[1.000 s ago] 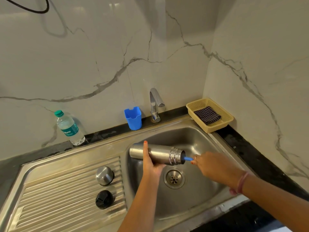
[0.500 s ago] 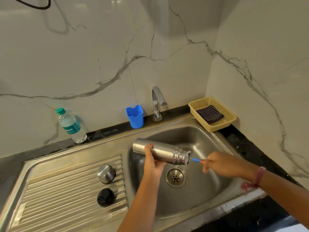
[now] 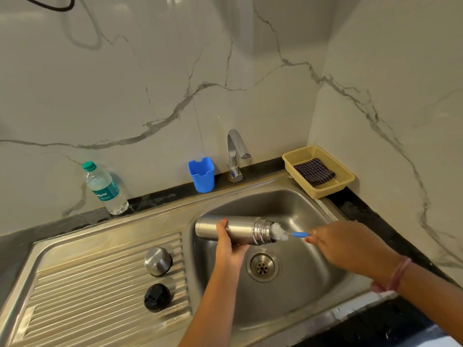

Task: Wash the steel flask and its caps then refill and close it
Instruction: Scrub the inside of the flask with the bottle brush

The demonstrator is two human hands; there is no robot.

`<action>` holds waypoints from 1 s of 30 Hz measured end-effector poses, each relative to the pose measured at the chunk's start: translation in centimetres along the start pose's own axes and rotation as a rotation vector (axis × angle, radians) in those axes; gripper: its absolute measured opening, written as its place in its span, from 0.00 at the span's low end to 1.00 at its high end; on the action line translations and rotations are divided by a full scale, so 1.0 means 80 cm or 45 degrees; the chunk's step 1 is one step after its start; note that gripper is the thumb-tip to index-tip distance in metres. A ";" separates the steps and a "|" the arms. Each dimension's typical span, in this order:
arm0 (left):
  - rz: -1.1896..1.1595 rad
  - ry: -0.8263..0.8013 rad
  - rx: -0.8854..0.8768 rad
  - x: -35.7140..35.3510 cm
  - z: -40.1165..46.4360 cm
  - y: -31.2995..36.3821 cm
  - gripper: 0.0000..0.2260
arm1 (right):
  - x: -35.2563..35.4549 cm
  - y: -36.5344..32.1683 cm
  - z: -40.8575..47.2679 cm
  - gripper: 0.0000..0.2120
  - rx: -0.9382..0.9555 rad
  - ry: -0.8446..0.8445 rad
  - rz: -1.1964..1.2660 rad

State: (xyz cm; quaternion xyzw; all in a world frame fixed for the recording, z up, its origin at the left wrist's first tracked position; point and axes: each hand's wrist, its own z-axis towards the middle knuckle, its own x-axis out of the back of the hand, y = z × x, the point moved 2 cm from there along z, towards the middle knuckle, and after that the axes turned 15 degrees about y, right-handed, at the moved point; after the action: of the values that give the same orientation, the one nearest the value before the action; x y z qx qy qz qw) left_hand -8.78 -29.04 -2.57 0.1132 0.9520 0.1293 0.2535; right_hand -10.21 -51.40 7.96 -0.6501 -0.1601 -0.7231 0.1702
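I am scrubbing inside the steel flask (image 3: 235, 230), left hand (image 3: 229, 244) fingers wrapped round it, right hand (image 3: 350, 249) fingers pinching the brush (image 3: 281, 232); next I should rinse it.

— Anything reading clearly here?
— Only the teal label on the plastic water bottle (image 3: 105, 188), standing far left of the left hand (image 3: 229, 246): white script showing roughly "…ature", its start hidden.

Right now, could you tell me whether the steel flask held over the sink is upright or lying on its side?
On its side: the steel flask lies roughly level in the left hand, its open mouth facing right.
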 end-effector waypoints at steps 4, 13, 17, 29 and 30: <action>0.019 -0.069 -0.009 0.000 -0.005 -0.005 0.20 | -0.006 0.001 0.013 0.16 -0.471 -0.323 0.610; 0.063 -0.081 0.024 -0.009 -0.014 0.000 0.26 | -0.003 0.000 0.003 0.16 -0.699 -0.705 1.053; 0.019 -0.050 0.042 -0.010 -0.012 -0.002 0.25 | -0.004 0.010 0.007 0.15 -0.469 -0.404 0.676; -0.006 0.064 0.060 -0.001 -0.004 0.002 0.33 | -0.002 0.021 -0.011 0.35 0.585 0.429 -0.281; -0.016 0.065 0.062 -0.002 -0.006 0.001 0.33 | -0.001 0.023 -0.006 0.33 0.588 0.480 -0.319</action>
State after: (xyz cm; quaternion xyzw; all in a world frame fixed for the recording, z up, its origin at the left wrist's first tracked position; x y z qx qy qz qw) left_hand -8.91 -29.10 -2.10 0.1101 0.9616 0.1074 0.2272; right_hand -9.82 -53.24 7.84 -0.4241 -0.3643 -0.7907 0.2494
